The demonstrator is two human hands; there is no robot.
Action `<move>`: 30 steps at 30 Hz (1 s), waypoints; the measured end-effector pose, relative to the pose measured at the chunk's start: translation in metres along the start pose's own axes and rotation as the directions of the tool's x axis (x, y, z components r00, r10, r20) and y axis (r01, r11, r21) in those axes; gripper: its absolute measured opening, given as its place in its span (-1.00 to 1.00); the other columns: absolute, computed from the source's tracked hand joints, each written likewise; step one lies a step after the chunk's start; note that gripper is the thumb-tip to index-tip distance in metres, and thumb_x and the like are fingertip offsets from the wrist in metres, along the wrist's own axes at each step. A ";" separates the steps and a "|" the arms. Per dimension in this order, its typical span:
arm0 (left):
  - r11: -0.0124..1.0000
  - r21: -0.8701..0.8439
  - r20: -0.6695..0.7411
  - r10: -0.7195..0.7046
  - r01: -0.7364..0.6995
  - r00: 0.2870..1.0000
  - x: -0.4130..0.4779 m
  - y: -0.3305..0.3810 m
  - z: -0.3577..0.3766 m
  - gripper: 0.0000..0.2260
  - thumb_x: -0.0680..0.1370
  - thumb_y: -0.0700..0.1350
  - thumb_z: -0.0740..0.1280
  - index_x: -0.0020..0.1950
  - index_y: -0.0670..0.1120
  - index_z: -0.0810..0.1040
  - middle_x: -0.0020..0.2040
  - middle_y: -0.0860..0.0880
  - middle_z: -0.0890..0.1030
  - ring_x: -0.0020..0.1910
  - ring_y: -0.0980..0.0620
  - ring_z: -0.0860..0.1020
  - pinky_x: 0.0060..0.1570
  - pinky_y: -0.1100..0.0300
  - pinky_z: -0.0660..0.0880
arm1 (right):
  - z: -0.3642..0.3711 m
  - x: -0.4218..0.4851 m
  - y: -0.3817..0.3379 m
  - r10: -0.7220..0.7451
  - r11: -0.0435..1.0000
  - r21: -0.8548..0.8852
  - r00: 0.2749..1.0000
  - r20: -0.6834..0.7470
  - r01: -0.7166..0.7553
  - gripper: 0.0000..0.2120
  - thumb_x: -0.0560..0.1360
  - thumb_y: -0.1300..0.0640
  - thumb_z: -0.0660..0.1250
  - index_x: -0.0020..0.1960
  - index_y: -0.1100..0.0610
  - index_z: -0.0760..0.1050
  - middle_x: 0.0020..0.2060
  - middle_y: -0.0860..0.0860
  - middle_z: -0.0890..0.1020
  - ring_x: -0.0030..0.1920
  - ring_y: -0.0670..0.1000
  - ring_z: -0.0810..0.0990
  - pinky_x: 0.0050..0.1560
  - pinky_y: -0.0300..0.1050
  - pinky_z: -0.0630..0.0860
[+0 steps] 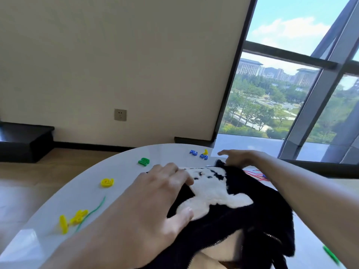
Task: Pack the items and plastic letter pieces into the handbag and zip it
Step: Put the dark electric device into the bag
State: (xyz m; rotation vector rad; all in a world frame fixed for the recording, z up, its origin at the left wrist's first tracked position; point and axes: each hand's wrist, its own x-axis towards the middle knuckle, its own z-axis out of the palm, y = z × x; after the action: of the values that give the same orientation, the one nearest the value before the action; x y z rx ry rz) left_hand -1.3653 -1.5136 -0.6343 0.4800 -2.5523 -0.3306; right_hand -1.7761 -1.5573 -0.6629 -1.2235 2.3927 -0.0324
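Handbag (242, 216): black and fuzzy with a white plush figure on its face, lying on the white table (120, 171) right in front of the person. Its zip (272, 236) gapes open at the near end.
Left hand (155, 197): flat on the bag's left side, grip spread, fingers laid over the edge of the white plush, thumb out wide, pinching nothing.
Right hand (239, 157): out past the bag's far edge, grip loose and spread, forefinger stretched toward the blue pieces, nothing held.
Blue pieces (204, 156): two near the table's far rim, with a small yellow piece (205, 151) just beside them.
Green piece (144, 161): alone on the table, beyond the left hand.
Yellow piece (107, 182): left of the left hand, apart from the bag.
Yellow pair (78, 216): near the table's left rim, with a green cord (93, 211) running beside them.
Red cords (254, 172): beyond the right forearm, near the bag.
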 end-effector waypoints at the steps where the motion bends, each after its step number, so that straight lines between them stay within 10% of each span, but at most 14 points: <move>1: 1.000 0.018 -0.017 -0.005 0.005 1.000 -0.005 0.000 -0.003 -0.63 0.51 0.30 0.13 0.30 0.33 0.21 0.20 0.36 0.26 0.20 0.37 0.21 0.19 0.48 0.18 | 0.001 0.003 0.002 0.011 0.999 0.036 1.000 0.025 -0.012 -0.36 0.59 0.22 0.31 0.59 -0.03 0.16 -0.13 -0.03 0.50 -0.24 -0.02 0.55 -0.21 -0.15 0.55; 7: 0.993 0.034 -0.065 -0.113 0.116 0.991 -0.019 0.003 -0.018 -0.57 0.43 0.35 0.09 0.29 0.41 0.11 0.25 0.45 0.22 0.20 0.46 0.19 0.14 0.48 0.24 | 0.001 0.005 -0.005 0.027 0.999 0.037 0.997 0.075 -0.030 -0.45 0.54 0.32 0.33 0.47 -0.03 0.38 0.16 0.11 0.50 0.01 0.15 0.61 0.10 0.19 0.61; 10: 0.989 0.031 -0.060 -0.143 0.145 0.988 -0.020 0.008 -0.019 -0.58 0.42 0.35 0.06 0.27 0.41 0.14 0.25 0.44 0.28 0.24 0.35 0.26 0.08 0.40 0.29 | 0.001 0.000 -0.012 -0.053 0.999 -0.002 0.998 0.017 0.053 -0.53 0.53 0.32 0.38 0.38 0.02 0.47 -0.05 0.07 0.58 -0.19 0.09 0.61 -0.09 0.13 0.64; 15: 0.984 0.026 -0.020 -0.176 0.177 0.984 -0.024 0.020 -0.014 -0.55 0.40 0.37 0.05 0.28 0.41 0.12 0.23 0.43 0.27 0.16 0.43 0.16 0.12 0.53 0.18 | -0.019 -0.041 -0.020 -0.231 0.972 -0.105 0.943 -0.239 0.212 -0.48 0.42 0.20 0.56 0.33 0.08 0.52 -0.04 0.06 0.62 -0.05 0.10 0.58 -0.09 -0.11 0.49; 21: 0.969 -0.055 -0.043 -0.245 0.243 0.969 -0.023 0.045 -0.018 -0.57 0.40 0.37 0.09 0.26 0.38 0.24 0.14 0.41 0.37 0.15 0.26 0.38 0.10 0.29 0.34 | -0.068 -0.135 -0.045 -0.306 0.921 0.024 0.763 -0.569 0.388 -0.42 0.39 0.13 0.59 0.36 0.02 0.50 0.06 0.19 0.66 0.03 0.23 0.65 0.14 0.12 0.57; 27: 0.882 -0.363 -0.109 -0.361 0.301 0.926 -0.020 0.103 0.005 -0.54 0.42 0.33 0.20 0.30 0.40 0.18 0.19 0.41 0.36 0.19 0.29 0.39 0.16 0.22 0.38 | -0.032 -0.262 -0.080 -0.187 0.561 0.527 0.717 -0.671 0.639 -0.56 0.39 0.13 0.60 0.23 0.03 0.57 -0.15 0.12 0.68 -0.19 0.06 0.75 -0.29 0.04 0.69; 30: 0.837 -0.456 -0.170 -0.417 0.304 0.893 -0.021 0.124 0.016 -0.50 0.44 0.32 0.30 0.32 0.33 0.21 0.24 0.34 0.42 0.19 0.16 0.50 0.20 0.07 0.47 | 0.010 -0.305 -0.090 -0.123 0.372 0.674 0.753 -0.646 0.639 -0.55 0.35 0.08 0.62 0.19 0.03 0.59 -0.07 0.18 0.70 -0.11 0.09 0.75 -0.16 0.12 0.69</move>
State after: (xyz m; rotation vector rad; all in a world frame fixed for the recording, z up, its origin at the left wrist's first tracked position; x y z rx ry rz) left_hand -1.3901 -1.3909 -0.6174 0.7840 -2.0377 -0.8730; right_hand -1.5488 -1.3738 -0.5359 -1.2515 1.7766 -1.7412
